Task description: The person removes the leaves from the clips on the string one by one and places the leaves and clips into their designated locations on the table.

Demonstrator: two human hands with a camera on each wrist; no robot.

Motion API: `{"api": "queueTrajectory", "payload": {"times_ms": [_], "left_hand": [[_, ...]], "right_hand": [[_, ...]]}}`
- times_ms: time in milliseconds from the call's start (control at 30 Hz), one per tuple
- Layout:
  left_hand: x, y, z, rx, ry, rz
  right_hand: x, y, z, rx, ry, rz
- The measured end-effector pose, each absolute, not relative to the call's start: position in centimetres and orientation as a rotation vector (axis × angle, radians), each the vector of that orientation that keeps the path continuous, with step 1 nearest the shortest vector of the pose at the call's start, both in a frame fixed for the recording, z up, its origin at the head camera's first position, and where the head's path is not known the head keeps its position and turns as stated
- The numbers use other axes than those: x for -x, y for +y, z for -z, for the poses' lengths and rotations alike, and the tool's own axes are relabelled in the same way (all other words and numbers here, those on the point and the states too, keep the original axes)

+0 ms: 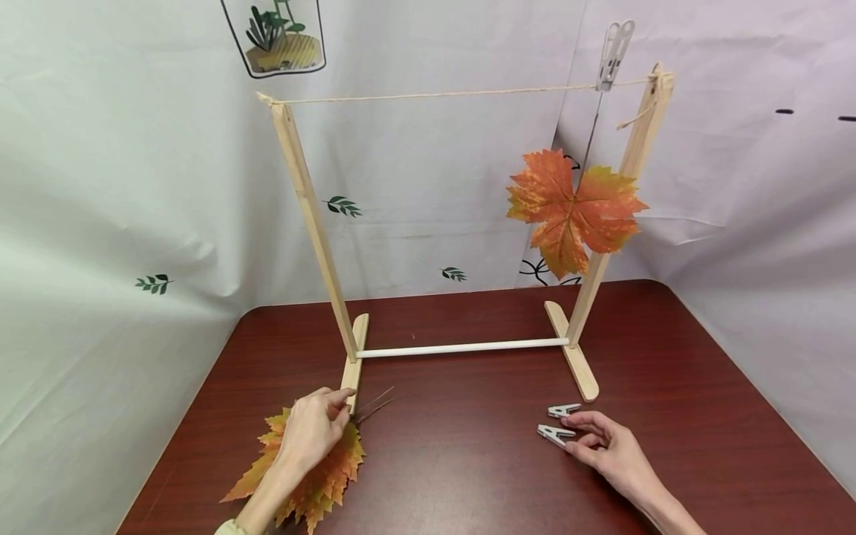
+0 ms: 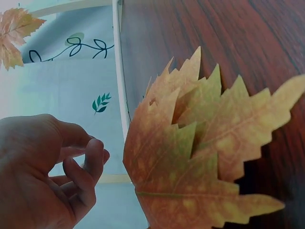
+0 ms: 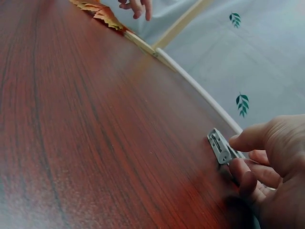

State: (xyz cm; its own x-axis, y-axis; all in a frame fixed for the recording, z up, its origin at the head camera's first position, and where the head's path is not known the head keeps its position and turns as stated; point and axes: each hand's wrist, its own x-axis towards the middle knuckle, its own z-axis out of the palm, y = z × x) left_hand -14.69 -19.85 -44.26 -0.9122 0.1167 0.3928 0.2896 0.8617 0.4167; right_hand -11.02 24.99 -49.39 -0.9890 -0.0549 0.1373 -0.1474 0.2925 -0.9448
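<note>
My left hand [image 1: 314, 423] hovers over a pile of orange-yellow maple-like artificial leaves [image 1: 344, 461]; its fingers are loosely bent near the thin stems [image 1: 376, 405]. In the left wrist view, nothing shows between those fingers, and the leaves [image 2: 200, 143] lie beside the hand [image 2: 57, 167]. On the table at right, my right hand [image 1: 615, 453] pinches the tail of a grey clothespin [image 1: 552, 434] between thumb and fingers. A second clothespin [image 1: 563, 409] lies just beyond it, close to the index finger. The right wrist view shows one clothespin [image 3: 219, 147] at the fingertips, its tail partly hidden.
A wooden frame [image 1: 310, 215] with a white lower bar [image 1: 461, 348] stands at the back of the dark red table [image 1: 461, 453]. Along its top runs a string [image 1: 428, 95]. A clothespin [image 1: 614, 56] near the right post holds a hanging orange leaf [image 1: 568, 212] by its stem.
</note>
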Motion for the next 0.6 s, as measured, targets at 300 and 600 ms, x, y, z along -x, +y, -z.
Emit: {"api": "queueTrajectory", "payload": {"times_ms": [300, 600], "left_hand": [[14.7, -19.4, 43.6, 0.269, -2.735, 0.825], [15.5, -17.9, 41.6, 0.391, -2.646, 0.995]], "right_hand": [[10.7, 25.3, 48.2, -0.063, -2.47, -1.802], [11.8, 27.1, 44.9, -0.166, -2.473, -1.726]]}}
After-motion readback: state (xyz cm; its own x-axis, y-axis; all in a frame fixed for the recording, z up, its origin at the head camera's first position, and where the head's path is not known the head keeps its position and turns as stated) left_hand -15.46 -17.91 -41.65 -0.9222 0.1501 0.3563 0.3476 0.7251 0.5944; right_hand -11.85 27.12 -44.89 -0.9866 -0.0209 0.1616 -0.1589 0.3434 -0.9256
